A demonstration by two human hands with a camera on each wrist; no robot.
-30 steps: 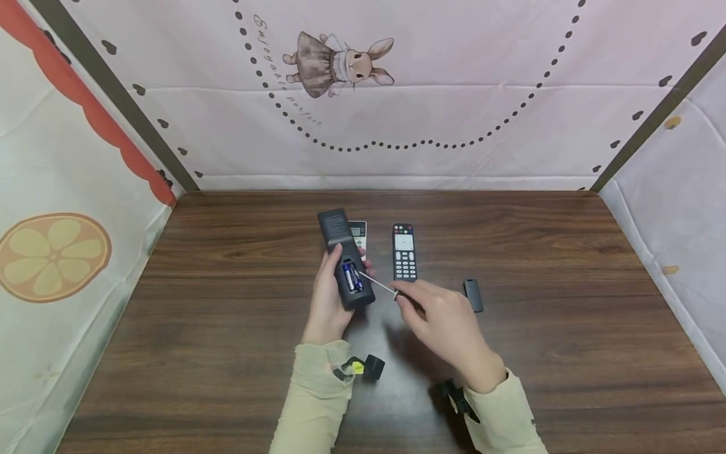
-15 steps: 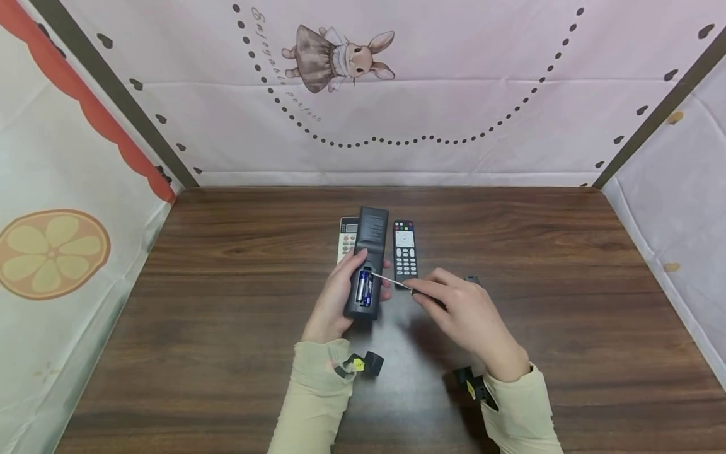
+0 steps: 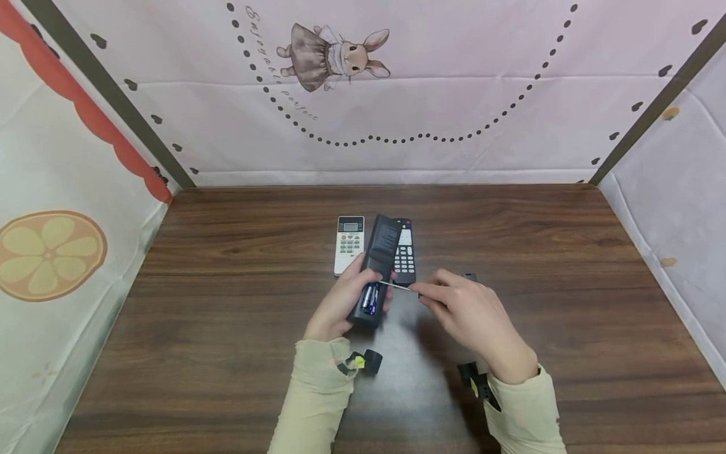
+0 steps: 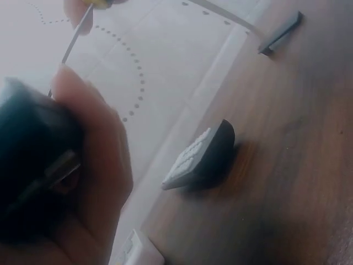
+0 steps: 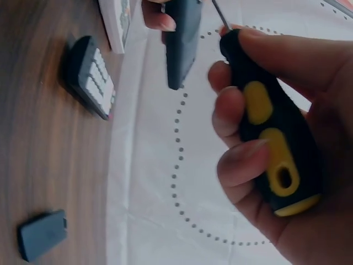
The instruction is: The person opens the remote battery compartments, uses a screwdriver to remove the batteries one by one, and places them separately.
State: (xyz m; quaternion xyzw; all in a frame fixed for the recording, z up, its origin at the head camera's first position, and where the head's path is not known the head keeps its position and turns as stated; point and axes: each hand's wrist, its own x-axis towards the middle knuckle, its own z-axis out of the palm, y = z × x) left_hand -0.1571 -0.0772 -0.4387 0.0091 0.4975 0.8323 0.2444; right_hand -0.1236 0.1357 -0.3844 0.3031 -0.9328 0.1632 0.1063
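My left hand (image 3: 339,304) grips a dark remote control (image 3: 383,243) back side up, its battery compartment uncovered. Two blue-and-silver batteries (image 3: 371,298) lie side by side in that compartment. The left thumb rests at the compartment's upper end. In my right hand (image 3: 473,315) is a screwdriver, whose black-and-yellow handle (image 5: 270,132) shows in the right wrist view with the fingers curled round it. Its thin metal shaft (image 3: 399,287) points left, the tip right at the upper end of the compartment beside the left thumb.
A white remote (image 3: 348,246) and a black remote with white buttons (image 3: 405,258) lie on the wooden table (image 3: 238,302) behind the hands. A small dark battery cover (image 5: 42,234) lies to the right, mostly behind the right hand in the head view.
The left hand has moved the dark remote to the right and tilted its top rightward; its thumb slid to the compartment's upper end. The right hand moved right with the screwdriver, its tip staying at the compartment.
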